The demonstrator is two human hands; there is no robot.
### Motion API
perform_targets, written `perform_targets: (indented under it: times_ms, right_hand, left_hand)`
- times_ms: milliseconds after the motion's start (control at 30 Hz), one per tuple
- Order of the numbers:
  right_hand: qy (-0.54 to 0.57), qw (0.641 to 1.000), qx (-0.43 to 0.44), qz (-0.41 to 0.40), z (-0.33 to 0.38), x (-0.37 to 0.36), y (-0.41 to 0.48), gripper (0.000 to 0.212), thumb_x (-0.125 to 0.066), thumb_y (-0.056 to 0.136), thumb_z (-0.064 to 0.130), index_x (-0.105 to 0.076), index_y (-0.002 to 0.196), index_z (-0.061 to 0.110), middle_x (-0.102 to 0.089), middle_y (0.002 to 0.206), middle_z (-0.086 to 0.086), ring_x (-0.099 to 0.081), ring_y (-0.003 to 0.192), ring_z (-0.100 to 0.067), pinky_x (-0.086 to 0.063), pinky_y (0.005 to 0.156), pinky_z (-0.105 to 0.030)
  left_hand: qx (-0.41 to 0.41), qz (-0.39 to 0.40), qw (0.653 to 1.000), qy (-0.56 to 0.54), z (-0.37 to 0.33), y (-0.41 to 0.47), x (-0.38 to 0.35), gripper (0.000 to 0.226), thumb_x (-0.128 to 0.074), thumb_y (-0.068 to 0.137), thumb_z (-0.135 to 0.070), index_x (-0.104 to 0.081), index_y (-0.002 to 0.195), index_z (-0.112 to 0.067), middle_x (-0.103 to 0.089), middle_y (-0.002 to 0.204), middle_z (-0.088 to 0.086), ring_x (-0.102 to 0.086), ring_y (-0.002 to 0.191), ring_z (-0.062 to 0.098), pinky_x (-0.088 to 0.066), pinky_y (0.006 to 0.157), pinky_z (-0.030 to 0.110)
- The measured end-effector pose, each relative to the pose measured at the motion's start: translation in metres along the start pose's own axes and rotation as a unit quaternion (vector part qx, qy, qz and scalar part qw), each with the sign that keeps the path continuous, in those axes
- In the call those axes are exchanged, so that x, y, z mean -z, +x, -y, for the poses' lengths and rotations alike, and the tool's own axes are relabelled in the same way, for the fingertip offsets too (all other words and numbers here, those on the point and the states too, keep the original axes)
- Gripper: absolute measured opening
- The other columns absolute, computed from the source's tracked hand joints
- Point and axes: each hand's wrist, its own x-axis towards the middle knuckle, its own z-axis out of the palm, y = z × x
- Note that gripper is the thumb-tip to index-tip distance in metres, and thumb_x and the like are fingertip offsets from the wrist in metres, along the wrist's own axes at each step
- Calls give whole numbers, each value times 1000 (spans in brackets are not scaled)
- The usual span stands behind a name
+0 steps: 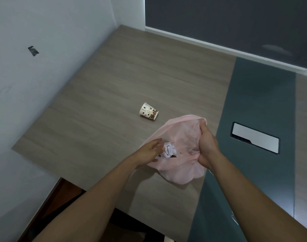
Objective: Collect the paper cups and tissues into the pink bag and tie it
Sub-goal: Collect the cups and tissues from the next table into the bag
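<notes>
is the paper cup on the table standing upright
No, the paper cup lies on its side on the table, apart from the pink bag.

the table (103,105) has a matt wood-grain top in grey-brown, smooth, with a flat dark teal strip (254,119) on the right that looks like matt laminate. set in that strip, a hatch cover (255,137) has a pale, brushed-metal sheen. the pink bag (182,170) is thin, soft plastic film, slightly translucent and wrinkled. inside it lies a crumpled white tissue (170,150), matt paper. the far paper cup (148,111) is printed paper, faintly glossy. the left wall (44,75) is smooth and matt.
</notes>
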Motion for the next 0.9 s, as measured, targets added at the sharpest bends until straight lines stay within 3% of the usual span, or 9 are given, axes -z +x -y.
perform_targets:
  times_ms: [133,300,433,567,667,733,800,867,900]
  right_hand:
    - [7,1000,-1,-14,1,3,14,61,-61,101,71,-82,117,16,-87,104,-11,-86,90,-32,-68,67,-45]
    - [20,999,1,-41,6,2,35,51,-68,99,67,-81,109,18,-87,94,-3,-85,82,-24,-69,64,-42]
    - [17,999,-5,-40,8,-1,52,54,-72,95,68,-79,113,17,-87,93,-2,-85,82,-25,-69,65,-43]
    - [15,999,-8,-29,5,3,66,57,-74,93,69,-82,113,16,-87,99,-6,-86,87,-28,-70,69,-46]
    - [11,1000,-10,-27,6,8,71,59,-75,90,70,-82,113,17,-87,101,-7,-86,88,-28,-70,70,-45]
    - [8,999,-12,-32,8,11,70,57,-77,89,70,-82,110,17,-87,99,-6,-86,86,-27,-69,65,-43]
    - [7,999,-7,-31,7,14,67,55,-77,90,69,-83,108,17,-87,99,-7,-86,86,-27,-68,63,-43]
    - [6,999,-2,-33,5,16,63,54,-76,92,68,-83,109,18,-87,100,-7,-86,86,-28,-69,64,-44]
    - [3,999,-2,-35,3,16,60,54,-75,93,68,-83,109,18,-87,99,-7,-86,86,-28,-69,65,-44]
  left_hand:
    - [-22,-22,999,23,-26,11,12,26,-54,111,-13,-74,126,-17,-79,119,3,-76,93,15,-58,68,24]
    - [-83,-204,975,-7,-73,44,45,21,-51,111,-14,-71,113,-9,-79,109,11,-71,62,18,-50,51,25]
    - [-58,-314,948,4,-87,84,64,35,-60,108,-13,-55,141,-5,-61,142,15,-74,87,35,-58,62,39]
    - [-20,-309,951,3,-89,117,76,72,-69,107,-19,-31,166,-6,-33,171,12,-66,130,43,-60,102,59]
    - [-11,-294,953,-65,-90,132,74,61,-63,109,-9,-34,162,-1,-47,149,13,-73,88,33,-68,65,39]
    - [-6,-283,954,-102,-89,136,68,53,-62,108,-1,-38,155,3,-54,132,18,-61,68,25,-58,49,26]
    - [8,-271,955,-122,-82,138,64,49,-65,104,6,-47,150,6,-61,124,29,-59,69,28,-60,60,33]
    - [25,-265,958,-106,-67,135,62,39,-67,102,8,-60,140,10,-68,127,33,-64,88,32,-63,89,50]
    - [33,-255,961,-100,-59,131,62,32,-67,102,7,-65,134,11,-70,122,31,-63,94,32,-60,97,49]
